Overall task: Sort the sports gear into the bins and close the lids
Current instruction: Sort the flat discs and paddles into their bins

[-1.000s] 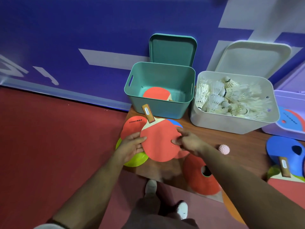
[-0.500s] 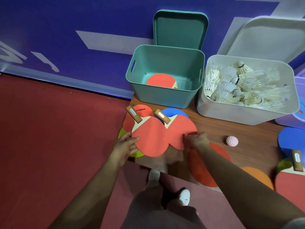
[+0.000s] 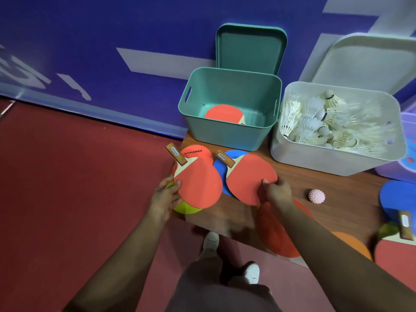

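Your left hand (image 3: pixel 165 198) pinches the edge of one red paddle (image 3: pixel 198 185). Your right hand (image 3: pixel 278 192) pinches the edge of a second red paddle (image 3: pixel 251 179) just beside it. Both sit over flat discs (image 3: pixel 219 174) at the worktop's (image 3: pixel 337 188) left end, handles pointing away from you. Behind them stands the open green bin (image 3: pixel 229 136) with a third paddle (image 3: pixel 222 112) on its floor and its lid (image 3: pixel 249 48) upright at the back. Next to it, the white bin (image 3: pixel 333 163) holds shuttlecocks (image 3: pixel 326 122). A pink spiky ball (image 3: pixel 316 196) lies near your right hand.

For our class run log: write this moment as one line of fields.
left hand: grips left paddle | right hand: grips right paddle | teal bin: open, holds third paddle
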`<action>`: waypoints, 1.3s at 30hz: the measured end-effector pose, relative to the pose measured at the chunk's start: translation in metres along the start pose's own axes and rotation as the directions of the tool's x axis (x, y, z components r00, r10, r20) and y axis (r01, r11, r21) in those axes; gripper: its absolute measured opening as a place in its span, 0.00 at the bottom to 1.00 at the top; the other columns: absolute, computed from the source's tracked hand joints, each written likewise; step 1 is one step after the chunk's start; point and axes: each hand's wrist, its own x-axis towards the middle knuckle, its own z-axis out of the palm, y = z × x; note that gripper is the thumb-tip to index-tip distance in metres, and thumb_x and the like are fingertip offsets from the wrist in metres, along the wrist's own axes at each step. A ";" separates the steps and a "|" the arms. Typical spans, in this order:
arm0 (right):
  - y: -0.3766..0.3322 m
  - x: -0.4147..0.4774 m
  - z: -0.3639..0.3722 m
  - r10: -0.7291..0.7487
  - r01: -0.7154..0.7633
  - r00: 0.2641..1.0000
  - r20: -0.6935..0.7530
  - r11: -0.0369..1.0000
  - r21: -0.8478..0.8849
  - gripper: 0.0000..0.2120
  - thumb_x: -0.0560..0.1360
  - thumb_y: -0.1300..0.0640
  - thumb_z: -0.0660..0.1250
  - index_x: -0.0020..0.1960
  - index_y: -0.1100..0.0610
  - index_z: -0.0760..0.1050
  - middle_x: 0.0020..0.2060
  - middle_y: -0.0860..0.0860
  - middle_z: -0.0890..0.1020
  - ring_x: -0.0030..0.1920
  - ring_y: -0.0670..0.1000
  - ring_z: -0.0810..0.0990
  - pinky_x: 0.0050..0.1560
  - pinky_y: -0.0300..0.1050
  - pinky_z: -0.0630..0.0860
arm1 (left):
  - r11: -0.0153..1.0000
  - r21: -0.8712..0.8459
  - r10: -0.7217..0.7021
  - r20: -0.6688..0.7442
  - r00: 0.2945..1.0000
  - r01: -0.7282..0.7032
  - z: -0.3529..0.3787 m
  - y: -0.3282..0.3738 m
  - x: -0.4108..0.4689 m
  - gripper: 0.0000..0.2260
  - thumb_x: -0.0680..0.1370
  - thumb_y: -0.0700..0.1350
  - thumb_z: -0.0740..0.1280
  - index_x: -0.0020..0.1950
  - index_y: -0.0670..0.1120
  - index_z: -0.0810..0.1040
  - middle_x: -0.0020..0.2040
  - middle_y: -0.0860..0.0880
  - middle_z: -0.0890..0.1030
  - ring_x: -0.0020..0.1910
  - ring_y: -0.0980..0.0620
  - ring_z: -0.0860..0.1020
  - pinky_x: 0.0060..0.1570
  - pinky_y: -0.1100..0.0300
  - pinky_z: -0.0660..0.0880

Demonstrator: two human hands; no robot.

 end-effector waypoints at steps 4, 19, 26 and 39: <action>-0.006 -0.018 -0.010 0.074 -0.121 0.983 0.167 0.949 0.290 0.12 0.78 0.64 0.66 0.62 0.62 0.75 0.49 0.57 0.81 0.41 0.53 0.79 0.37 0.45 0.78 | 1.000 0.023 0.011 -0.028 1.000 -0.010 0.012 0.009 -0.010 0.11 0.77 0.39 0.69 0.57 0.49 0.75 0.43 0.48 0.81 0.36 0.50 0.79 0.33 0.61 0.79; -0.063 -0.061 -0.024 -0.329 0.251 0.914 0.236 0.918 0.308 0.16 0.75 0.62 0.71 0.59 0.51 0.75 0.54 0.49 0.82 0.53 0.48 0.81 0.58 0.47 0.77 | 0.963 -0.270 0.113 0.374 0.920 -0.008 0.084 0.022 -0.070 0.07 0.80 0.37 0.61 0.45 0.48 0.73 0.46 0.46 0.85 0.45 0.46 0.84 0.50 0.47 0.81; -0.092 -0.059 -0.030 -0.334 0.165 0.880 0.339 0.882 0.440 0.16 0.77 0.67 0.66 0.61 0.54 0.74 0.56 0.54 0.81 0.56 0.56 0.80 0.60 0.60 0.77 | 0.967 -0.224 0.211 0.449 0.868 -0.118 0.087 0.054 -0.071 0.04 0.78 0.40 0.65 0.53 0.44 0.73 0.52 0.42 0.83 0.50 0.45 0.83 0.55 0.51 0.79; -0.198 -0.015 0.033 -0.509 0.535 0.843 0.174 0.826 -0.179 0.25 0.73 0.55 0.74 0.64 0.60 0.68 0.57 0.58 0.76 0.48 0.53 0.79 0.51 0.49 0.78 | 0.866 0.226 0.373 0.300 0.878 -0.445 0.118 0.210 0.031 0.13 0.76 0.35 0.67 0.58 0.45 0.71 0.47 0.43 0.82 0.42 0.50 0.80 0.47 0.49 0.79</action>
